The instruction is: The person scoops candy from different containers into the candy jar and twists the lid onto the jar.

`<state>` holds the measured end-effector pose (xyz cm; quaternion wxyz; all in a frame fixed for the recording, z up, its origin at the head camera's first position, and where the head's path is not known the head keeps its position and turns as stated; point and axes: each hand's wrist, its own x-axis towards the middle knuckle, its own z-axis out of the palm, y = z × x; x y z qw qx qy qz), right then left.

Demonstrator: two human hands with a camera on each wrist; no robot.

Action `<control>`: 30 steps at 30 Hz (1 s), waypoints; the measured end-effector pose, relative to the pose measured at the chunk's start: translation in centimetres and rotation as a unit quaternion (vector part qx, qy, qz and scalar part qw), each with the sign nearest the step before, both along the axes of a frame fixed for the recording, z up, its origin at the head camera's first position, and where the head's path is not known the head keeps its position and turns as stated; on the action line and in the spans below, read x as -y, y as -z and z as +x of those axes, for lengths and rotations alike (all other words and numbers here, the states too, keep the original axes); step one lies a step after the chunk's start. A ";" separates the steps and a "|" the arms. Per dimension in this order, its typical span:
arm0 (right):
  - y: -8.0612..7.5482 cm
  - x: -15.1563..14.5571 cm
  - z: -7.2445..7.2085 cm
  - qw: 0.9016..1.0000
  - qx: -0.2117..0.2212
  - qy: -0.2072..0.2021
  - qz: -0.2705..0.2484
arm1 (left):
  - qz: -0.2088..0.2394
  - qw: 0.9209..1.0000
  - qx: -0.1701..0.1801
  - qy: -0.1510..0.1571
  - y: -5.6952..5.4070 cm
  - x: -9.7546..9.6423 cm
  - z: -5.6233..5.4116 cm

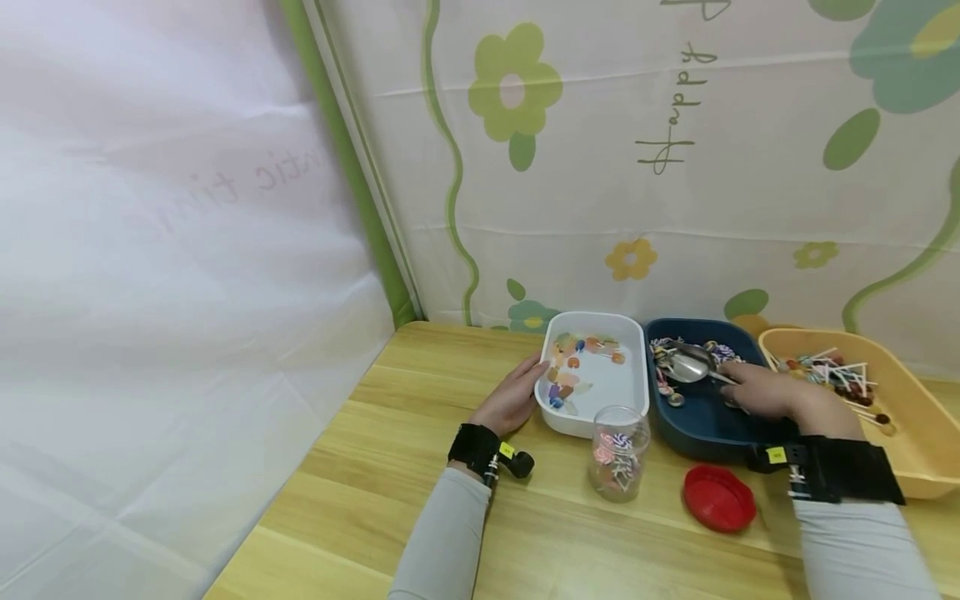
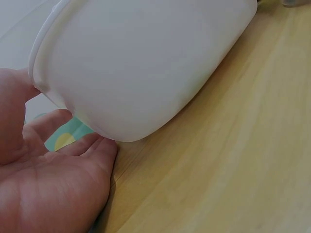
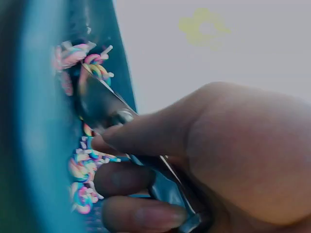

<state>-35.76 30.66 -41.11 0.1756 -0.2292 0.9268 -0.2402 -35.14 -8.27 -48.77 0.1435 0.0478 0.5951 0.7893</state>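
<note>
My left hand (image 1: 512, 400) holds the left side of a white tray (image 1: 611, 383), its fingers against the outer wall (image 2: 146, 68) and a digit at the rim. Small translucent candy-like pieces (image 1: 562, 379) lie inside that tray. Over the dark blue tray (image 1: 693, 412), my right hand (image 1: 761, 392) grips a metal scoop (image 1: 688, 365) by the handle, its bowl among swirled lollipop-shaped pieces (image 3: 83, 170). A clear jar (image 1: 618, 479) with pink and purple-white swirl lollipops stands upright in front of the white tray. Beside it is a red lid (image 1: 720, 498).
A yellow tray (image 1: 926, 471) with several small stick lollipops (image 1: 832, 375) sits on the right, next to the blue one. The trays stand along the back of a wooden table (image 1: 360, 500), before a printed cloth (image 1: 555, 217). Another white cloth (image 1: 187, 292) hangs at the left.
</note>
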 end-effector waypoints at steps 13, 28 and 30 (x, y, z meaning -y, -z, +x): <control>-0.9 -2.3 1.5 0.987 0.129 0.025 -0.095 | -0.012 1.000 0.003 -0.006 0.1 -0.2 -0.1; -2.3 -6.9 2.9 0.977 0.105 -0.003 -0.188 | -0.011 1.000 0.003 -0.004 0.1 -0.1 0.0; -2.5 -6.9 3.1 0.978 0.098 0.000 -0.183 | -0.011 1.000 0.003 -0.005 0.1 -0.2 0.0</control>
